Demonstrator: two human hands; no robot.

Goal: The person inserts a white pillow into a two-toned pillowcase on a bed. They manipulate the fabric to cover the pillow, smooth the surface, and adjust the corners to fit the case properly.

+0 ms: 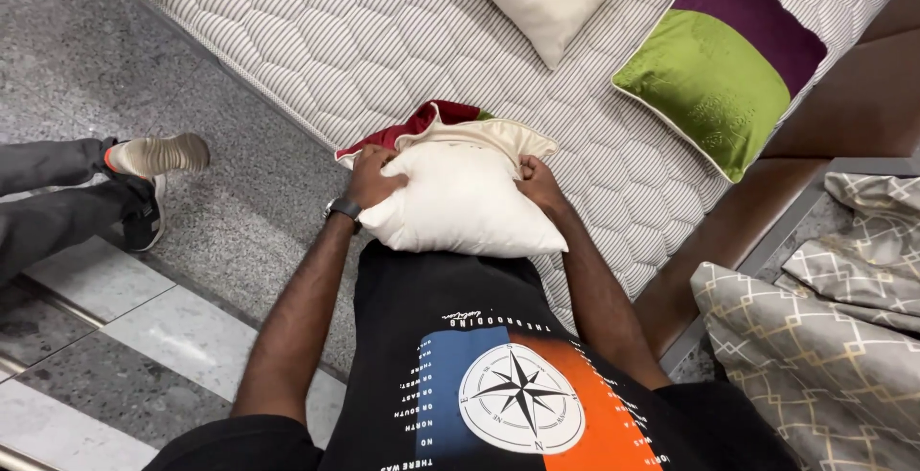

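Fingers of the left hand (372,180) and the right hand (539,183) are curled tight around the upper corners of a plump white pillow insert (460,205), which is pressed against the torso at the edge of a quilted, striped mattress (316,40). A satiny cream cover (484,133) with dark red backing is bunched at the insert's top. A velvety green-and-purple cushion (724,64) lies well apart.

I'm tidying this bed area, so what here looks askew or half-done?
The white cushion insert sits only partly inside its red-and-cream cover, which is bunched at the mattress edge. The left hand and right hand grip it on either side. Patterned fabric lies crumpled at the right.
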